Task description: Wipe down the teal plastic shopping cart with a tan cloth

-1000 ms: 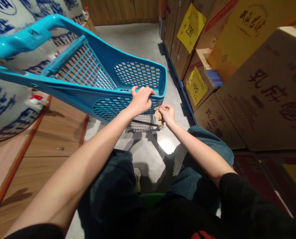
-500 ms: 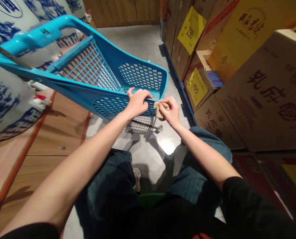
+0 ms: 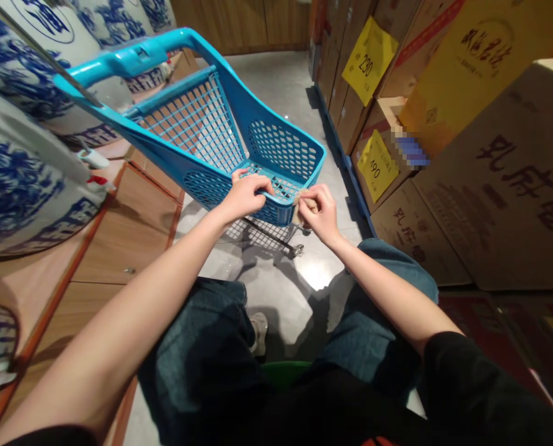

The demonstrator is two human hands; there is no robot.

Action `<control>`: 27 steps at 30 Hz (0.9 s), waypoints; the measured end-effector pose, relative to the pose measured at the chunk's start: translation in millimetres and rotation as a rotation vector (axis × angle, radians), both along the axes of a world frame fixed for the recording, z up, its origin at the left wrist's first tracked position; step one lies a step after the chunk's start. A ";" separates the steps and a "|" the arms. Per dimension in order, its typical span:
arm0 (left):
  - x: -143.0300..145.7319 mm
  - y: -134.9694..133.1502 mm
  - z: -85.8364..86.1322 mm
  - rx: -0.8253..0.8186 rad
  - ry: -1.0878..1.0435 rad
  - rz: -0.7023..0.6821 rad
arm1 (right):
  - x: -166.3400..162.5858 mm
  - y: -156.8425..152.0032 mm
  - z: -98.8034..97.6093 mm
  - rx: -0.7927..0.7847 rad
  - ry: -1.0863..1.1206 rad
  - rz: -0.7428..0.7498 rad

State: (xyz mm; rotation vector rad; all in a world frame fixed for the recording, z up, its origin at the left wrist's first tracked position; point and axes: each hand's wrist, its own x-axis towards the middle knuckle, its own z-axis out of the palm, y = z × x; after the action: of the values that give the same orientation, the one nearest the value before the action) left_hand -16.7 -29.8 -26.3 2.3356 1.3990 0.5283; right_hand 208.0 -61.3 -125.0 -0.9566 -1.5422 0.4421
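Observation:
A blue plastic shopping cart (image 3: 202, 158) stands before me, its handle at the upper left and its front end towards me. My left hand (image 3: 245, 197) is closed over the rim of its near side, thumb outside the basket. At the cart's front corner, my right hand (image 3: 322, 214) pinches a tan cloth (image 3: 299, 214) against the blue plastic. Much of the cloth is hidden behind the fingers and the corner.
Large blue-and-white jars (image 3: 30, 179) stand on a wooden cabinet (image 3: 118, 248) at the left. Stacked cartons (image 3: 513, 186) with yellow price signs (image 3: 371, 60) line the right. Grey tiled floor (image 3: 276, 80) runs between, and a green seat edge (image 3: 286, 373) shows beneath me.
The cart has turned, its handle end swinging right in view, and more of its basket floor shows. My left hand has shifted slightly left with the rim; the cloth is now more hidden.

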 end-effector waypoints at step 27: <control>17.7 24.8 -11.3 0.056 0.288 0.034 | 5.1 43.4 10.6 -0.116 -0.145 -0.189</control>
State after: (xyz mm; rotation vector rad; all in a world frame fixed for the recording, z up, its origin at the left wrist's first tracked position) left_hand 0.9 -5.0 -37.7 2.5140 1.5688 0.2484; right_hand 213.0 -17.9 -114.5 -1.2358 -1.5509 0.3365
